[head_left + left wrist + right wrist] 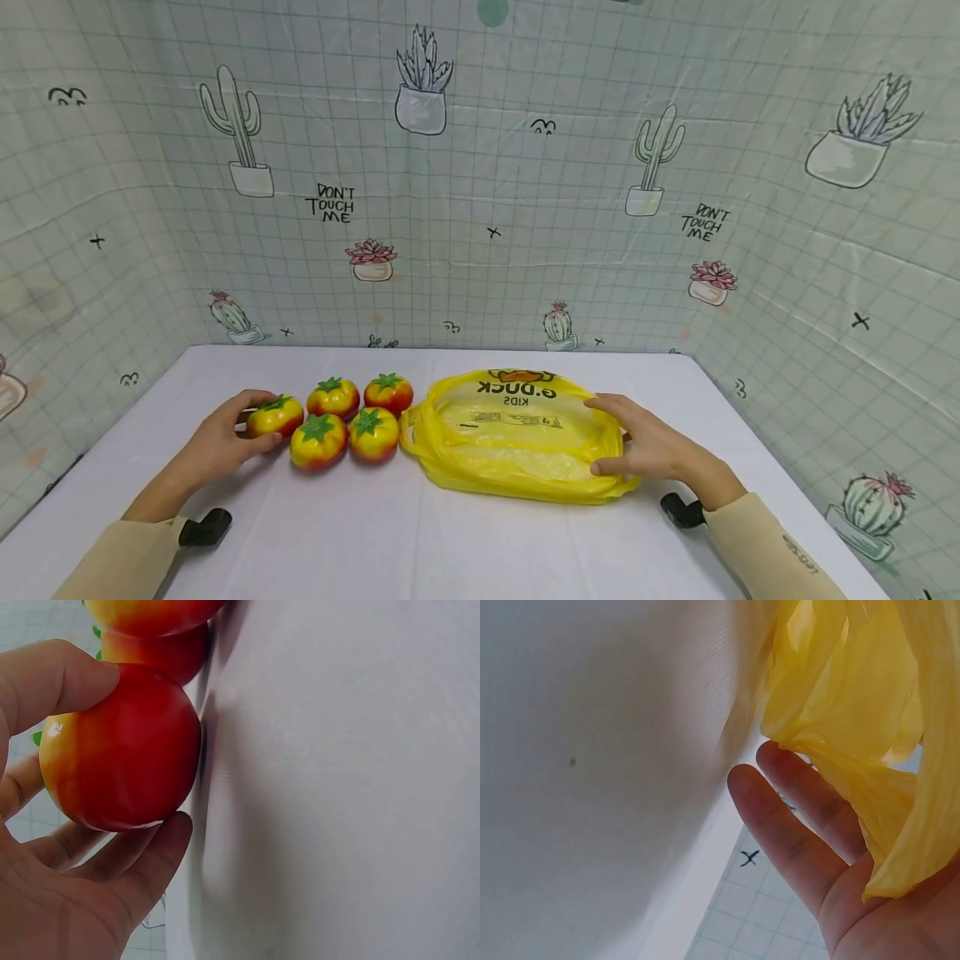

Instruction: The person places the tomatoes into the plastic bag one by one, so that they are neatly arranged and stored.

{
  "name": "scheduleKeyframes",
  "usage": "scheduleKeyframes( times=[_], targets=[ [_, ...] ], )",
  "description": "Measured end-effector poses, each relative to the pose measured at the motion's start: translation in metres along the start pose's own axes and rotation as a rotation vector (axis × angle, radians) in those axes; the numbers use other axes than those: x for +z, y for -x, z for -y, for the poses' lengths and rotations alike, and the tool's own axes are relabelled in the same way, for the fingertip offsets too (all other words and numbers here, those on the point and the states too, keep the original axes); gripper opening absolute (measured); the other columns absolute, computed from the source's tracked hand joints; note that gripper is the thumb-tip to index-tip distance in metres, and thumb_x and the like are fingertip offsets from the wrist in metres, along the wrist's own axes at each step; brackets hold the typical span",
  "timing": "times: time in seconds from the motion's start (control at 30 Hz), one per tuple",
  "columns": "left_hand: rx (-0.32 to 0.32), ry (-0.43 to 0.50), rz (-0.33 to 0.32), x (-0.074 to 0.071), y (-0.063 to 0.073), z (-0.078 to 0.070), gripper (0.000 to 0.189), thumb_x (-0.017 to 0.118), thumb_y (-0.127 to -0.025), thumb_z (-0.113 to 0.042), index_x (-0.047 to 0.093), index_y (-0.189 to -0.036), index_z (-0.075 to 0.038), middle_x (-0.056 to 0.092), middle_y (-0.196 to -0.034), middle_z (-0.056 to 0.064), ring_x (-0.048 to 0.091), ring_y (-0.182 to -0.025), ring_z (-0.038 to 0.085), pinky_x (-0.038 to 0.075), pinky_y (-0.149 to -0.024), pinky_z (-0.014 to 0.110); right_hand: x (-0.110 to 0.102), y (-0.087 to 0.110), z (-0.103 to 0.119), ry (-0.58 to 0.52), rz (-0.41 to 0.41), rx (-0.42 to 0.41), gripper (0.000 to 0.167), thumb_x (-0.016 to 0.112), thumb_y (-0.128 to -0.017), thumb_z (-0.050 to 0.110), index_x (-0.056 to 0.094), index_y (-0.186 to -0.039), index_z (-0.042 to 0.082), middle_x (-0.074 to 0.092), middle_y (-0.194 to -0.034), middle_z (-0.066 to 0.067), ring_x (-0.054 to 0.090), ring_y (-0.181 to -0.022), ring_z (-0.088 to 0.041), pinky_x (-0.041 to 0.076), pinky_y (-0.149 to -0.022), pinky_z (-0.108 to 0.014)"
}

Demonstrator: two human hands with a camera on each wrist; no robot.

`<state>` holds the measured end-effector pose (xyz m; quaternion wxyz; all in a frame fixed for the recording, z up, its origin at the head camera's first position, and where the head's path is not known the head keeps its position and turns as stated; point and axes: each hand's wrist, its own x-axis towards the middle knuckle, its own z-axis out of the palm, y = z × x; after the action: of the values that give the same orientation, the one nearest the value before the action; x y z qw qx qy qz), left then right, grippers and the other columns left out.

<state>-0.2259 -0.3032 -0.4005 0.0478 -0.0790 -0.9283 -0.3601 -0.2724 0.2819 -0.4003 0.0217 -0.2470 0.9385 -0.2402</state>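
At the left end of a cluster, my left hand (231, 435) holds a toy tomato (276, 416), yellow and red with a green leafy top. In the left wrist view the thumb lies against one side of this tomato (124, 754) and the fingers curve round the other. Several similar tomatoes (319, 442) stand beside it. To their right lies a yellow plastic bag (517, 433) printed "G.DUCK KIDS" in mirrored letters. My right hand (648, 442) rests at the bag's right end, thumb and fingers spread. In the right wrist view, nearly straight fingers touch the crumpled yellow plastic (847, 750).
Everything lies on a white-covered table (337, 542). A grid-patterned cloth with cactus drawings (480, 183) hangs behind it and along both sides. The bag's left handle loop (407, 429) is close to the nearest tomatoes.
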Motion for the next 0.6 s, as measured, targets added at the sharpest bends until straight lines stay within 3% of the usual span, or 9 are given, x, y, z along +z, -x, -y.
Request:
scheduleKeyframes(
  times=[0.3,0.5,0.57,0.6],
  targets=[
    [0.007,0.009,-0.032,-0.009,0.002,-0.004,0.058,0.069,-0.087,-0.021,0.041,-0.134,0.0,0.04,-0.135,0.028,0.045,-0.113,0.047,0.042,-0.092,0.061,0.0,0.0,0.0,0.001,-0.003,-0.008,0.089,0.077,-0.071,0.051,0.039,-0.144,0.018,0.03,-0.151,-0.007,0.04,-0.129,-0.03,0.048,-0.087,-0.042],
    [0.063,0.014,-0.084,-0.014,0.002,-0.015,0.055,0.069,-0.087,-0.017,0.042,-0.132,0.001,0.042,-0.132,0.027,0.044,-0.114,0.043,0.041,-0.093,0.06,-0.002,0.0,0.002,0.007,-0.006,-0.011,0.09,0.077,-0.071,0.052,0.039,-0.144,0.017,0.031,-0.15,-0.008,0.04,-0.129,-0.03,0.049,-0.087,-0.041],
    [0.081,0.01,-0.097,-0.015,0.002,-0.018,0.054,0.069,-0.087,-0.016,0.042,-0.132,0.001,0.043,-0.132,0.026,0.045,-0.113,0.042,0.042,-0.093,0.057,-0.002,0.0,0.001,0.01,-0.006,-0.011,0.09,0.077,-0.071,0.052,0.039,-0.144,0.017,0.031,-0.15,-0.008,0.04,-0.129,-0.03,0.049,-0.086,-0.04],
    [0.088,0.007,-0.102,-0.015,0.002,-0.02,0.054,0.069,-0.087,-0.016,0.042,-0.132,0.001,0.043,-0.132,0.026,0.045,-0.113,0.041,0.046,-0.093,0.049,-0.002,0.001,0.001,0.01,-0.006,-0.011,0.089,0.077,-0.071,0.052,0.039,-0.144,0.018,0.031,-0.15,-0.008,0.04,-0.129,-0.03,0.049,-0.086,-0.04]
  ],
)
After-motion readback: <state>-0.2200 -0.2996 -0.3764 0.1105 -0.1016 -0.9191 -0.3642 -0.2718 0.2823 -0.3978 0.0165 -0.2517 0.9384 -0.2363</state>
